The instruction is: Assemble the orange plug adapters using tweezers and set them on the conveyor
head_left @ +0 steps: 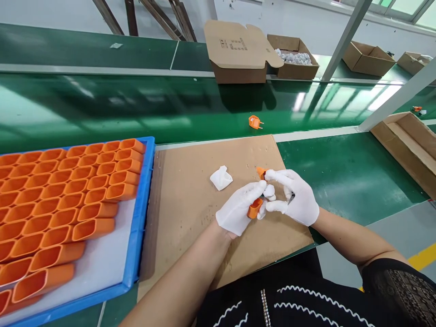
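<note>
Both my hands wear white gloves and meet above a cardboard sheet (190, 200). Curled fingers of my left hand (240, 206) hold a hollow orange sleeve (255, 209), its opening facing up. My right hand (293, 195) is closed, fingertips close to the left thumb. At those fingertips shows a small orange piece (261, 172), partly covered by fingers. A little grey, shiny part (292, 197) peeks out between the right fingers; its kind is hidden. A crumpled white scrap (221, 177), like paper or cloth, lies on the cardboard left of my hands.
On the left, a blue tray (138, 227) holds rows of orange sleeves (64, 195). An orange two-pin plug (255, 121) rests on the green belt (136, 109). Beyond stand an open-lidded carton (238, 75) and a box (299, 70) of white pieces. Another carton (405, 150) sits right.
</note>
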Tool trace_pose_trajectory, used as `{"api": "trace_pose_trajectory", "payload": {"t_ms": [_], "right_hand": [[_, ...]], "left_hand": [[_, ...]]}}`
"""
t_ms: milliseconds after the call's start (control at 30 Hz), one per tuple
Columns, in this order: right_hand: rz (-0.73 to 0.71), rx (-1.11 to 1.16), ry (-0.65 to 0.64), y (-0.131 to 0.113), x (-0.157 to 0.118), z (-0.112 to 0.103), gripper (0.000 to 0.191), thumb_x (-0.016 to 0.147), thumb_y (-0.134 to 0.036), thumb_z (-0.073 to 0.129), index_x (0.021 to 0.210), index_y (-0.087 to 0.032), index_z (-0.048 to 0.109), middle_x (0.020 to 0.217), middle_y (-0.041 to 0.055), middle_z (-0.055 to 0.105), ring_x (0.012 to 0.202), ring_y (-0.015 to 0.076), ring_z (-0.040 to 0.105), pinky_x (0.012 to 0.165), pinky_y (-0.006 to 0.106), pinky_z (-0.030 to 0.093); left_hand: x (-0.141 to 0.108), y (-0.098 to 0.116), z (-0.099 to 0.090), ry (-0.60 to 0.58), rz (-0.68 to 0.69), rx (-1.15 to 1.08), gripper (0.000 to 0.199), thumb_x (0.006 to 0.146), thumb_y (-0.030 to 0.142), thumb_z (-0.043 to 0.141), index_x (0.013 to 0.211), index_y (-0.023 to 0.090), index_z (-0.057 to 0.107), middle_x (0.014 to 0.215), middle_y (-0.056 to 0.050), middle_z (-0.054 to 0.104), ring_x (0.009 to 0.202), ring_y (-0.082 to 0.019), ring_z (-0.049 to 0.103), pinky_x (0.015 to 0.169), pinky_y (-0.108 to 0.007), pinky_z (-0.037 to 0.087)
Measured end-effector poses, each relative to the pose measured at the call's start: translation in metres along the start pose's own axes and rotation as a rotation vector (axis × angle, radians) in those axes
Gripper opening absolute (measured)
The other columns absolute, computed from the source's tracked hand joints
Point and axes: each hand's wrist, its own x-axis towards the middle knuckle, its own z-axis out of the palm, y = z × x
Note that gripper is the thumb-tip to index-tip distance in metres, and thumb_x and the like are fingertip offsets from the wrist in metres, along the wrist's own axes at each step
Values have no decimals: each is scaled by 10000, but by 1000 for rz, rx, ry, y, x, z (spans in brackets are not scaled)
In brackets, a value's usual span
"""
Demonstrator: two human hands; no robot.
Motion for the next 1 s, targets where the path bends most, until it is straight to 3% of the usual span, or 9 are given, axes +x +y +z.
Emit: {"api": "trace_pose_trajectory", "payload": {"t_ms": [100,200,267,433,567,667,767,867,1000], "right_hand": [[39,33,16,-1,-2,3,310,847,-252,781,1138,-359,773,886,6,674,742,178,604,718,357,562],[126,107,31,-1,-4,6,218,827,-285,804,1041,-323,800,780,-15,602,673,147,561,657,320,530],[167,134,30,0,-3,6,187,818,-316,821,1004,-298,804,795,-13,603,690,142,566,667,311,524],[107,158,-64,1,5,-5,349,903,-404,742,1235,-294,741,1027,47,657,882,184,625,711,313,554],[26,218,-173,3,6,-8,363,938,-362,689,1293,-293,716,1151,68,671,999,204,649,831,348,578],[146,268,-169,4,3,-4,335,919,-353,703,1243,-283,748,1004,37,715,858,176,659,832,357,568],[286,278,-65,2,0,2,315,882,-393,738,1172,-277,778,1027,44,740,900,197,677,841,368,564],[275,284,31,0,-1,5,313,856,-379,758,1149,-273,781,1087,55,741,934,210,689,833,368,574],[251,323,-24,2,-1,4,368,803,-377,800,1153,-270,773,1058,47,725,874,194,689,807,360,580]], "left_hand": [[2,-3,0,-33,-45,-44,510,830,645,714,707,177,556,535,28,483,508,-89,406,517,-228,326],[4,-6,0,-46,-91,-140,512,750,605,817,702,162,564,611,25,528,488,-57,380,475,-207,314],[5,-7,-1,-56,-111,-163,502,787,597,789,705,154,569,662,7,570,469,-42,375,448,-197,306],[4,-5,0,-111,-191,-232,426,912,594,642,822,182,580,625,7,608,377,-41,344,388,-180,264],[1,-3,0,-135,-191,-171,563,907,717,544,751,176,564,576,-12,613,346,-63,373,370,-199,266],[-1,-1,1,-128,-183,-78,709,903,821,380,677,175,564,506,-18,565,354,-85,393,389,-225,286],[-2,1,2,-58,-136,82,819,904,851,255,645,160,611,445,-20,502,390,-95,408,444,-244,326],[-3,-2,2,16,-41,181,727,947,776,347,726,153,652,457,4,492,419,-91,407,492,-245,342],[0,-8,1,-4,-1,49,544,922,712,524,819,182,590,658,6,612,419,-72,425,457,-231,303]]}}
